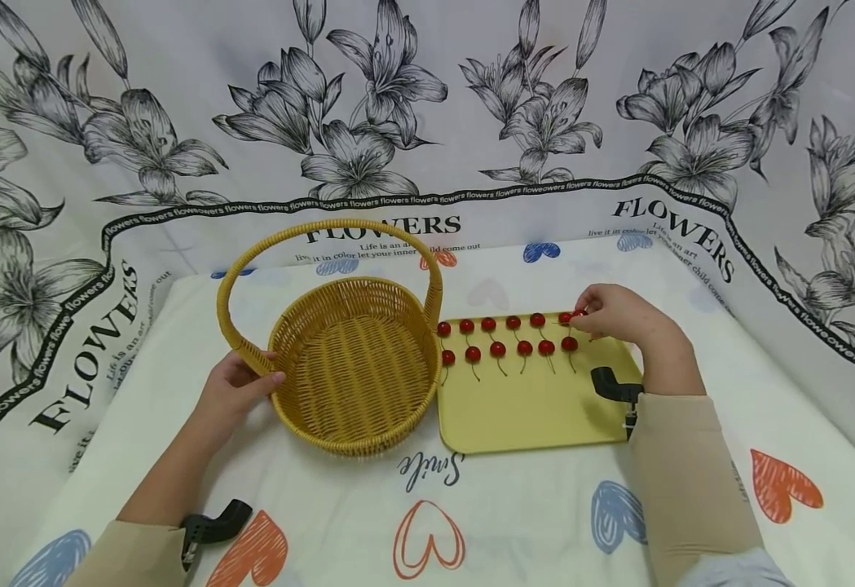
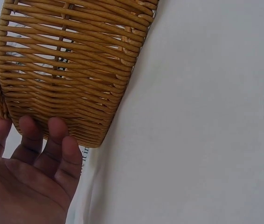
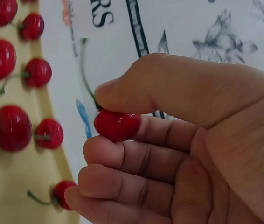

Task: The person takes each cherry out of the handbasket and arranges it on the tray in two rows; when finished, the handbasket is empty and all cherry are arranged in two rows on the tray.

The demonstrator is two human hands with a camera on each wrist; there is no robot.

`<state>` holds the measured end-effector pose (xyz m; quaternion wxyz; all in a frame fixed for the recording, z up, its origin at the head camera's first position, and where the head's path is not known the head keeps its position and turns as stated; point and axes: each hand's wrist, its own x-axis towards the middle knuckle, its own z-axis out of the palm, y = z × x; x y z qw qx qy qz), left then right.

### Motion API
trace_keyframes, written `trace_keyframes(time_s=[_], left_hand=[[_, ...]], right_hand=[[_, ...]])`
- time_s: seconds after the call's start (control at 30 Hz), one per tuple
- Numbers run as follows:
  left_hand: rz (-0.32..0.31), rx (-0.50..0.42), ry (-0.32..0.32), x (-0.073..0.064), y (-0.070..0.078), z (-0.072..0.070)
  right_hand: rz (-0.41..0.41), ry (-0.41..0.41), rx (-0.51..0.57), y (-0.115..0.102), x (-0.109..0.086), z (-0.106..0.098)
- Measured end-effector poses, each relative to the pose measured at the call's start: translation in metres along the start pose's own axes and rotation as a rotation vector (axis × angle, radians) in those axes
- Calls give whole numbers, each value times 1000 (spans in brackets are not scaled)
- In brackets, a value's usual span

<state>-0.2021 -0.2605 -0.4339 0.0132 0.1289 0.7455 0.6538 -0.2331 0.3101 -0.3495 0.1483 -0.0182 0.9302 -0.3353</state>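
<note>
A yellow woven basket [image 1: 364,375] with a tall hoop handle stands on the cloth. At the foot of its handle, my left hand [image 1: 240,387] grips the rim; the left wrist view shows the fingers curled under the woven side [image 2: 66,70]. Between thumb and fingers my right hand [image 1: 621,314] pinches a red cherry [image 3: 116,125] with a green stem, above the far right part of a yellow tray [image 1: 530,416]. Two rows of red cherries [image 1: 497,349] lie on the tray's far half, stems attached.
Tray and basket stand side by side, nearly touching. A white cloth with printed hearts [image 1: 429,538] covers the surface. Behind it hangs a flower-printed curtain [image 1: 368,98]. A black wrist mount [image 1: 218,522] sits on the left wrist, another [image 1: 618,387] on the right.
</note>
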Motion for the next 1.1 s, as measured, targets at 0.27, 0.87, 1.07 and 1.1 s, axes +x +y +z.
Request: trace_keyframes(time_s=[0.27,0.87,1.07,1.1], left_hand=[[8,22,22,-1,0,-5],[-24,14,43,-4,0,-9],[-16,5,41,-2,1,-9],[-16,1,39,-2,1,-9]], right_hand=[[66,-34,-45,25,-1,-13],[110,-60,-104,33,20,-2],[136,-54,-130,26,16,-2],[137,-56,-130,25,15,-3]])
